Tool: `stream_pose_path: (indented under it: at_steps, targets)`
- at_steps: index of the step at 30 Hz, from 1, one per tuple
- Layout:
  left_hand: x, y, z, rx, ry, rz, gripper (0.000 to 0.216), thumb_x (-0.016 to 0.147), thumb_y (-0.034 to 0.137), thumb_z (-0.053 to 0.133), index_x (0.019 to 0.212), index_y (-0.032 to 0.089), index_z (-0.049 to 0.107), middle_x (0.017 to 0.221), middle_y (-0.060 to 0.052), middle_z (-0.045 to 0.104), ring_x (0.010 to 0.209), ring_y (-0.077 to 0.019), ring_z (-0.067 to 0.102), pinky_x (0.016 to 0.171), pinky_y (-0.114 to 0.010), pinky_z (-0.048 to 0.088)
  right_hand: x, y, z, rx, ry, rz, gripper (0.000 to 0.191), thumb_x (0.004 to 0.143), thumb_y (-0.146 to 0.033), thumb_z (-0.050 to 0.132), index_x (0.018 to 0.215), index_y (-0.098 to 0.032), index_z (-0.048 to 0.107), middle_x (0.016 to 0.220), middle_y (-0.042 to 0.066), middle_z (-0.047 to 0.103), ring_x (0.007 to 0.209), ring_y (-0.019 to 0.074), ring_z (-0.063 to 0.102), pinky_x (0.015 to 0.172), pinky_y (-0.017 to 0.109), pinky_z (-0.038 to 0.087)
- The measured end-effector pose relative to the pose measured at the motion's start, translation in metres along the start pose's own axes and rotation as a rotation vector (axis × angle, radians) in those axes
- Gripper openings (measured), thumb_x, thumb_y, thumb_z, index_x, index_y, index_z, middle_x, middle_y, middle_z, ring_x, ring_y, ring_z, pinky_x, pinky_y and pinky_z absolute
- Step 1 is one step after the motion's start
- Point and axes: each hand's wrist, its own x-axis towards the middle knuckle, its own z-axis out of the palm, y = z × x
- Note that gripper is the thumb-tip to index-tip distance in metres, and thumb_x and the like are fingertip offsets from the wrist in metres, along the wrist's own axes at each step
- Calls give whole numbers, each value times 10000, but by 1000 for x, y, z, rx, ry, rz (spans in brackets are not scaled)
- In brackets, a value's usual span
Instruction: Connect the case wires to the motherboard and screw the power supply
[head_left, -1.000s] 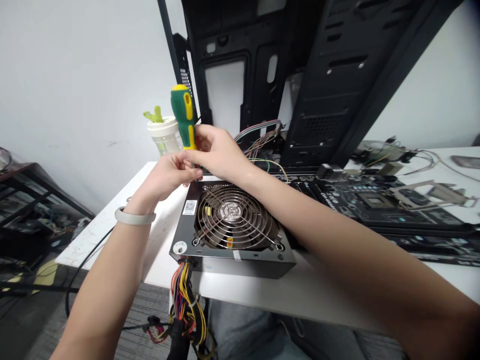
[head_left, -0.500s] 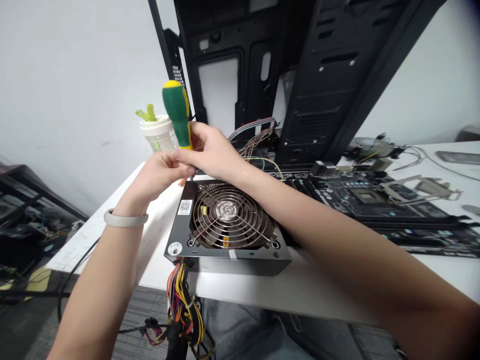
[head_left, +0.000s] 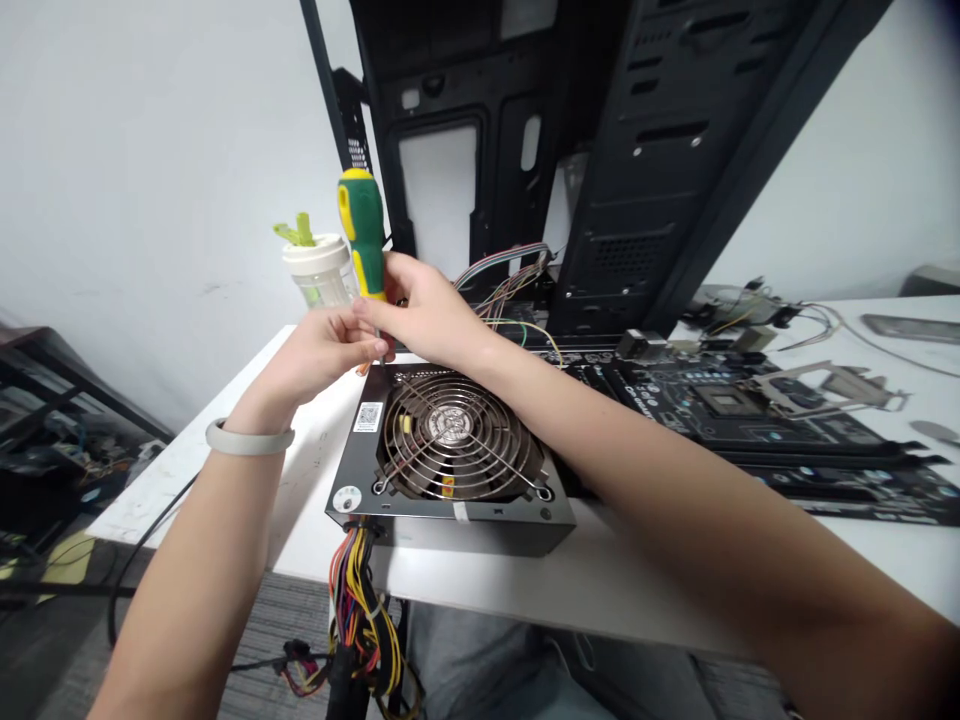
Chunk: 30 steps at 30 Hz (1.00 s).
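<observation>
A green and yellow screwdriver (head_left: 366, 230) stands nearly upright over the far left corner of a computer power supply (head_left: 450, 530). My right hand (head_left: 427, 310) pinches the lower end of its handle. Just beneath, my left hand (head_left: 330, 350) has thumb and fingers closed around the shaft. The tip comes down close to the casing's corner; whether it sits in a screw I cannot tell. A round wire fan grille (head_left: 450, 425) covers the top of the power supply. From its near side a bundle of coloured cables (head_left: 364, 600) hangs over the table edge.
Behind stands a black computer case (head_left: 510, 150). On the right lies a motherboard (head_left: 697, 400) with its socket bracket (head_left: 832, 385) raised. A lidded cup (head_left: 319, 265) is behind my hands. The white table (head_left: 487, 590) ends just in front of the power supply.
The screwdriver handle has turned, bringing a yellow patch into view, and leans less to the left. Both hands keep their hold. The whole view has shifted slightly.
</observation>
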Motion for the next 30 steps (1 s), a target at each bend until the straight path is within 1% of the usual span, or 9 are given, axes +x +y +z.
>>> stream_pose_path:
  at_steps: [2, 4, 8, 10, 14, 17, 21, 26, 30]
  targets:
    - [-1, 0, 1, -5, 32, 6, 148, 680, 229, 785, 758, 157, 681, 647, -7, 633, 621, -126, 583, 621, -259, 477, -1, -4, -2, 4, -15, 48, 167, 797, -292, 663, 867, -174, 569, 816, 12, 619, 776, 175, 594, 811, 391, 533]
    - [-2, 1, 0, -9, 43, 5, 150, 675, 212, 782, 774, 157, 683, 649, -5, 634, 619, -127, 585, 617, -259, 477, -2, -5, -2, 16, -17, 61, 166, 781, -278, 681, 863, -175, 579, 794, 8, 618, 762, 173, 585, 810, 395, 530]
    - [-2, 4, -3, -25, -32, 38, 119, 708, 228, 749, 773, 143, 695, 707, -31, 666, 647, -131, 594, 632, -264, 480, -1, -2, 0, 99, -15, 19, 220, 814, -174, 615, 1032, -199, 599, 835, 4, 635, 844, 175, 605, 845, 380, 528]
    - [-2, 5, -4, -35, -58, 45, 124, 719, 244, 738, 769, 137, 698, 731, -46, 677, 653, -137, 596, 631, -270, 480, -1, -2, 1, 130, -28, 2, 226, 840, -147, 560, 1053, -214, 598, 843, -2, 641, 846, 165, 609, 842, 368, 530]
    - [-3, 6, -2, -12, 11, 51, 111, 697, 223, 744, 712, 140, 672, 648, -23, 636, 616, -133, 581, 617, -271, 469, -3, -3, -1, 71, -58, -16, 39, 835, -230, 605, 859, -199, 599, 812, -6, 623, 741, 146, 581, 755, 344, 532]
    - [-4, 8, 3, 52, 62, 63, 90, 701, 197, 733, 690, 144, 661, 604, -10, 609, 607, -136, 575, 619, -275, 464, -3, -5, -3, 47, -58, 30, 176, 764, -302, 706, 787, -181, 580, 790, -2, 605, 681, 143, 563, 690, 336, 524]
    - [-4, 11, 4, 100, 73, 72, 77, 718, 202, 721, 706, 152, 663, 632, -15, 623, 624, -143, 577, 632, -282, 466, -2, -3, -3, 81, -38, 70, 231, 726, -275, 740, 880, -171, 604, 822, 19, 635, 777, 179, 600, 752, 359, 534]
    - [-3, 11, -5, 122, -79, 73, 100, 762, 240, 674, 713, 154, 658, 669, -26, 628, 663, -152, 590, 678, -295, 472, 1, 2, 1, 158, -42, 27, 284, 830, -182, 601, 1111, -215, 581, 897, 2, 662, 847, 165, 619, 802, 342, 542]
    - [-4, 10, -6, 120, -76, 73, 119, 789, 255, 641, 730, 153, 648, 665, -24, 618, 667, -150, 588, 672, -288, 467, 1, 2, 2, 88, -46, 7, 206, 904, -230, 513, 1096, -220, 587, 884, 4, 654, 862, 167, 617, 800, 344, 547]
